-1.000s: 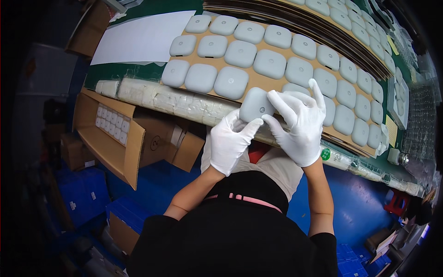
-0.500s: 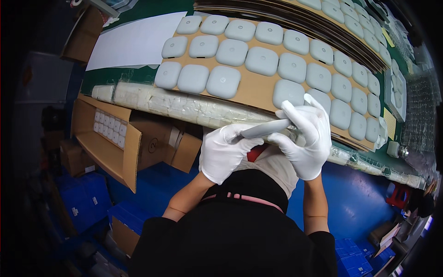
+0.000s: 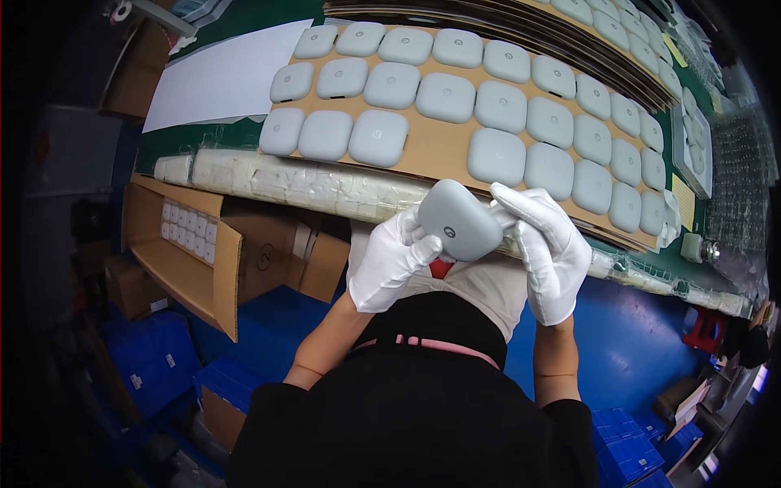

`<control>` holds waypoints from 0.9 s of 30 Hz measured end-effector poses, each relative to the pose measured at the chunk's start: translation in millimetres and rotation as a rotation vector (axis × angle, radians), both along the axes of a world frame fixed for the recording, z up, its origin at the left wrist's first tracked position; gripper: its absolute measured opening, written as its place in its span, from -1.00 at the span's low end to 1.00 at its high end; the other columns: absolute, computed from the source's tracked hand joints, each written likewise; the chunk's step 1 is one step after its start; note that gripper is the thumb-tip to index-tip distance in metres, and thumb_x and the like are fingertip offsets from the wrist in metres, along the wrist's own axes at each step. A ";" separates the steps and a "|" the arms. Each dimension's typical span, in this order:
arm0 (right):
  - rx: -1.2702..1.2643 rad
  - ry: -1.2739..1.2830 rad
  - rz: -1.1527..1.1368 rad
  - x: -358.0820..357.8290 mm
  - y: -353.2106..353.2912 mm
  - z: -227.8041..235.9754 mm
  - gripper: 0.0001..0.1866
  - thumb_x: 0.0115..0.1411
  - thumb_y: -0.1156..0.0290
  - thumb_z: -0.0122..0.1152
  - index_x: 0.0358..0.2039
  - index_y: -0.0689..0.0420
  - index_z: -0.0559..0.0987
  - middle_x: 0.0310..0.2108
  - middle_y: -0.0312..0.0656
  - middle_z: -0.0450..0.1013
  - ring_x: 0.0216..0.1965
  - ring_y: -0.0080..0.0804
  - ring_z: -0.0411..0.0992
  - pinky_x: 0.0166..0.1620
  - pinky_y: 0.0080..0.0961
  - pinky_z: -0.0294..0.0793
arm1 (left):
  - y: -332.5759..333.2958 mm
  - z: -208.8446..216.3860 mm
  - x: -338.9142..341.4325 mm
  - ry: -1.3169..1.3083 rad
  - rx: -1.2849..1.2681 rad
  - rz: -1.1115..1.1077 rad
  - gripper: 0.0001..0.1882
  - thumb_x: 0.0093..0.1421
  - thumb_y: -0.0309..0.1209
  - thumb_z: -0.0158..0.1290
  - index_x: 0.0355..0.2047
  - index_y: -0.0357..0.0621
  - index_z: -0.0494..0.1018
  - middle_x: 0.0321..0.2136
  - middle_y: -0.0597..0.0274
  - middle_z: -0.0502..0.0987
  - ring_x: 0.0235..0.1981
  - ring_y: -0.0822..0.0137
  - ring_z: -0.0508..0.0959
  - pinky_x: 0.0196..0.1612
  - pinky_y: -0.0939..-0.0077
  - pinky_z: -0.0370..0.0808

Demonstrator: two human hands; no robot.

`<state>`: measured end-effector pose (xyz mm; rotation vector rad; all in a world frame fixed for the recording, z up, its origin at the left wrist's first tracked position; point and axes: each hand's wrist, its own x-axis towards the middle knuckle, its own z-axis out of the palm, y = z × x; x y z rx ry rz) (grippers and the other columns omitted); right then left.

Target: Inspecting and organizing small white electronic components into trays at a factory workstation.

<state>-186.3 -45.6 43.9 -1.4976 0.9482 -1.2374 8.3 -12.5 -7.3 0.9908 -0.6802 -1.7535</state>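
Green bench (image 3: 259, 18) ahead of left hand (image 3: 386, 264) and right hand (image 3: 551, 256), with rows of grey cases (image 3: 445, 98) on cardboard (image 3: 439, 151), apparently spaced against rubbing. Single case (image 3: 465, 218) tilted between both, grasped near its edge by the left, probably to keep its face uncovered; the right at the opposite edge, grip unclear.

**Cases (image 3: 447, 98) Lying in Three Rows**

They are lying on a card sheet (image 3: 439, 150) on the table (image 3: 260, 15). Paper (image 3: 228, 77) is lying to their left, a tray (image 3: 696, 180) is sitting to their right, and stacked sheets (image 3: 496, 24) are lying behind. An open box (image 3: 228, 281) is standing at the person's left.
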 end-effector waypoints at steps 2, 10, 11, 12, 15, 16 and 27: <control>0.013 -0.013 -0.008 -0.8 0.1 -0.3 -0.61 0.10 0.64 0.06 -0.03 0.29 0.59 -0.31 -0.11 0.47 -0.34 -0.41 0.34 -0.22 -0.50 0.36 | -0.5 4.1 0.7 0.031 0.026 0.000 -0.55 0.19 -0.54 0.15 0.10 -0.35 0.38 -0.11 0.01 0.57 -0.15 0.35 0.59 -0.09 0.59 0.56; -0.334 0.456 -0.103 1.8 -8.2 -4.0 -0.51 -0.05 0.64 0.04 -0.05 0.18 0.62 -0.11 -0.04 0.50 -0.12 -0.19 0.45 -0.01 -0.33 0.40 | -1.0 23.7 -2.0 -0.139 -0.049 0.041 -0.57 0.16 -0.46 0.23 0.00 -0.44 0.44 -0.24 -0.01 0.62 -0.36 0.37 0.62 -0.29 0.65 0.60; -0.443 0.547 -0.139 2.7 -8.8 -4.5 -0.48 -0.09 0.64 0.04 -0.05 0.16 0.63 -0.07 -0.03 0.51 -0.08 -0.15 0.46 0.03 -0.29 0.40 | -0.6 24.5 -3.2 -0.245 -0.075 0.064 -0.57 0.15 -0.45 0.24 -0.02 -0.45 0.45 -0.26 -0.01 0.62 -0.39 0.37 0.62 -0.32 0.66 0.60; -0.442 0.546 -0.136 2.6 -8.6 -4.1 -0.48 -0.09 0.64 0.04 -0.05 0.16 0.63 -0.07 -0.03 0.51 -0.08 -0.15 0.46 0.03 -0.29 0.40 | -0.2 25.1 -3.7 -0.246 -0.073 0.067 -0.57 0.15 -0.45 0.24 -0.02 -0.45 0.45 -0.26 -0.01 0.62 -0.39 0.37 0.62 -0.32 0.66 0.60; -0.525 0.539 0.081 -2.8 -7.5 -0.6 -0.44 -0.19 0.59 0.07 -0.07 0.12 0.64 0.05 -0.02 0.46 0.02 -0.08 0.44 0.11 -0.18 0.36 | 0.9 26.2 -4.7 -0.298 -0.076 0.066 -0.56 0.13 -0.43 0.26 -0.04 -0.46 0.47 -0.30 0.01 0.63 -0.40 0.39 0.62 -0.34 0.68 0.59; -0.552 0.535 0.153 -5.2 -7.5 -0.4 -0.42 -0.22 0.58 0.08 -0.08 0.10 0.65 0.09 -0.02 0.44 0.06 -0.05 0.43 0.14 -0.15 0.35 | 1.4 26.8 -4.5 -0.315 -0.077 0.065 -0.56 0.13 -0.42 0.27 -0.05 -0.46 0.47 -0.31 0.01 0.63 -0.40 0.40 0.62 -0.34 0.68 0.59; -0.459 0.474 0.062 -9.8 -8.2 -11.1 -0.46 -0.21 0.61 0.14 -0.11 0.10 0.66 0.03 -0.05 0.52 0.01 -0.16 0.47 0.07 -0.27 0.40 | -1.7 32.4 -4.6 -0.158 -0.015 -0.048 -0.63 0.22 -0.37 0.19 -0.11 -0.46 0.47 -0.33 0.00 0.63 -0.41 0.37 0.66 -0.37 0.69 0.59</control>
